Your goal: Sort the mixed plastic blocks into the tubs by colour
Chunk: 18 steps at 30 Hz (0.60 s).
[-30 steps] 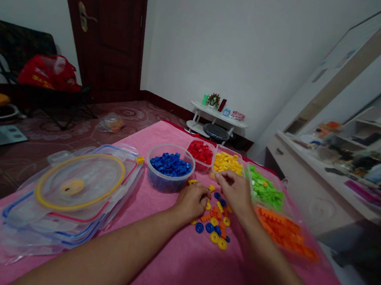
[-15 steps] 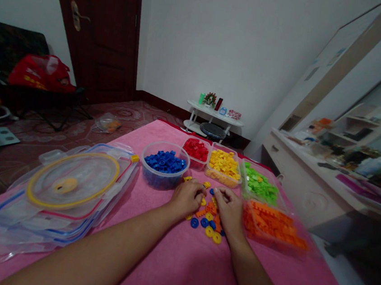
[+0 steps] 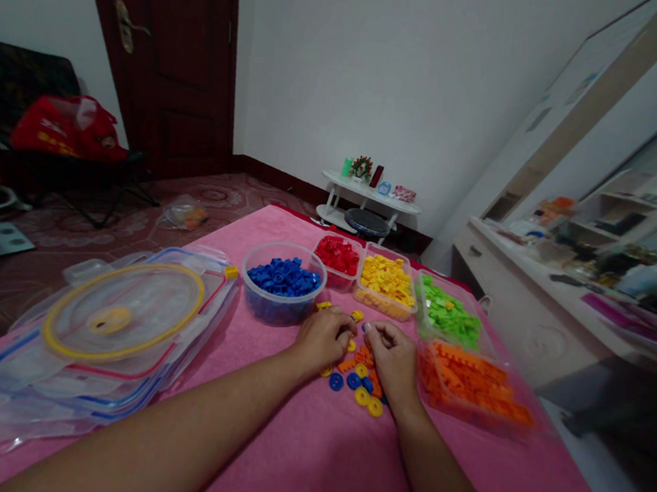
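Both my hands rest on a small pile of loose plastic pieces (image 3: pixel 362 379), blue, yellow and orange, on the pink cloth (image 3: pixel 306 463). My left hand (image 3: pixel 322 341) lies knuckles up with its fingers curled into the pile's left side. My right hand (image 3: pixel 392 358) is curled too, fingertips pinched near the pile's top; what either hand holds is hidden. Just beyond stand a round tub of blue pieces (image 3: pixel 282 288), a box of red pieces (image 3: pixel 337 258), a box of yellow pieces (image 3: pixel 386 283), a box of green pieces (image 3: pixel 447 313) and a box of orange pieces (image 3: pixel 475 383).
A stack of clear lids (image 3: pixel 101 336) with coloured rims lies on the left of the cloth. Past the table are a dark door (image 3: pixel 166 57), a folding chair with a red bag (image 3: pixel 62 128), a small white shelf (image 3: pixel 368 199) and a cluttered dresser (image 3: pixel 563 302) at right.
My right hand has come back from the yellow box and settled on the loose pile beside my left hand. The view has shifted slightly.
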Each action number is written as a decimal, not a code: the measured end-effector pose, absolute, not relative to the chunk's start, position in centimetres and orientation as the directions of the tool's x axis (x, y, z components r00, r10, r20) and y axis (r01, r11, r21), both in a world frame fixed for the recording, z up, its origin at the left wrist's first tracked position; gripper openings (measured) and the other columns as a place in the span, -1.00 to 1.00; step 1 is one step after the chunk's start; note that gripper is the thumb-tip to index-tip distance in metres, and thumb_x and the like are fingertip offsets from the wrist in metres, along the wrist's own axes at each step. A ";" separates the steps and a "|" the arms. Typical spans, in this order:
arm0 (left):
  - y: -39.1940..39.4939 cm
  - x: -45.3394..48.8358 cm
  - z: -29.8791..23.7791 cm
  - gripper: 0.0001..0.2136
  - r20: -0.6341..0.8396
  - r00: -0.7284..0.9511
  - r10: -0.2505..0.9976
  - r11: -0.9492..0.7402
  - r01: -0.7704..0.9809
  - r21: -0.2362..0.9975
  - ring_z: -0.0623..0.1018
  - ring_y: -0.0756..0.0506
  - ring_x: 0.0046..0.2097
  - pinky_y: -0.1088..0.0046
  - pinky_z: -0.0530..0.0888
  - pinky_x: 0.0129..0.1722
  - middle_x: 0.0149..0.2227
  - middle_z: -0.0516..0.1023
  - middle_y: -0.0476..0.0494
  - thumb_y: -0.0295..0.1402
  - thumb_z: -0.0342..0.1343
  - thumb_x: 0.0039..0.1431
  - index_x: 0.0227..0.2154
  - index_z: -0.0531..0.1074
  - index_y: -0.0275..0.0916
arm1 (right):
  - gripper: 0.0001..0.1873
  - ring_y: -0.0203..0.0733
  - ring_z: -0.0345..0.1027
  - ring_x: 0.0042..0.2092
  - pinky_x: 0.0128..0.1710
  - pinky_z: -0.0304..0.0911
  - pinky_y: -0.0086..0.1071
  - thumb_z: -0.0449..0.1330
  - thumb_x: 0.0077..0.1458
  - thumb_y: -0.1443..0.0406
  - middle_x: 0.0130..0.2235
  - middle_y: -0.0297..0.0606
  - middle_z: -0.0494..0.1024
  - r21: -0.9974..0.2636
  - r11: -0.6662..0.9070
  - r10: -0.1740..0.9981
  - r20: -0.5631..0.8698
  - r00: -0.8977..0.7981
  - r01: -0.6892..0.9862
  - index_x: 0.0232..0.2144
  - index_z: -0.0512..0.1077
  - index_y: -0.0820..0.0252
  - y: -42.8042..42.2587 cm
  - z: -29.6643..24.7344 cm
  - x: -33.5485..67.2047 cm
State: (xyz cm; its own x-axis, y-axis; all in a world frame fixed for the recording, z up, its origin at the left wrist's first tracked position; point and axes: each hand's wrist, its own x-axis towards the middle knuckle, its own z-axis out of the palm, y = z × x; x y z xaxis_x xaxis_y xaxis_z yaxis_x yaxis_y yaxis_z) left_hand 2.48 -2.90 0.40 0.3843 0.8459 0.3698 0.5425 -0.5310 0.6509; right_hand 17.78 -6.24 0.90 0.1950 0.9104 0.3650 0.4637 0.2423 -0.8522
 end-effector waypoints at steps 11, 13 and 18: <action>-2.8 2.6 0.4 -0.79 0.358 0.390 0.848 -0.526 0.550 0.649 0.49 -0.04 -0.25 0.48 0.38 -0.23 -0.29 0.52 -0.07 -0.44 -0.01 0.05 -0.34 0.53 -0.17 | -0.72 -0.22 0.33 -0.42 -0.42 0.23 -0.41 0.17 0.02 0.13 -0.46 -0.25 0.52 -0.851 0.246 0.915 0.362 0.178 0.465 -0.45 0.49 0.25 -6.4 1.3 17.7; -2.9 2.6 0.5 -0.79 0.355 0.392 0.849 -0.526 0.553 0.646 0.48 -0.04 -0.26 0.47 0.38 -0.23 -0.30 0.52 -0.08 -0.45 -0.01 0.05 -0.35 0.53 -0.18 | -0.71 -0.21 0.34 -0.42 -0.42 0.23 -0.41 0.16 0.02 0.11 -0.47 -0.25 0.52 -0.851 0.246 0.916 0.361 0.176 0.463 -0.46 0.48 0.24 -6.4 1.4 17.6; -2.9 2.5 0.6 -0.80 0.357 0.384 0.851 -0.522 0.557 0.645 0.48 -0.05 -0.25 0.47 0.38 -0.23 -0.30 0.52 -0.07 -0.44 0.00 0.04 -0.34 0.52 -0.18 | -0.70 -0.20 0.35 -0.42 -0.41 0.22 -0.40 0.16 0.01 0.10 -0.46 -0.24 0.53 -0.853 0.246 0.921 0.354 0.163 0.461 -0.46 0.49 0.23 -6.5 1.5 17.5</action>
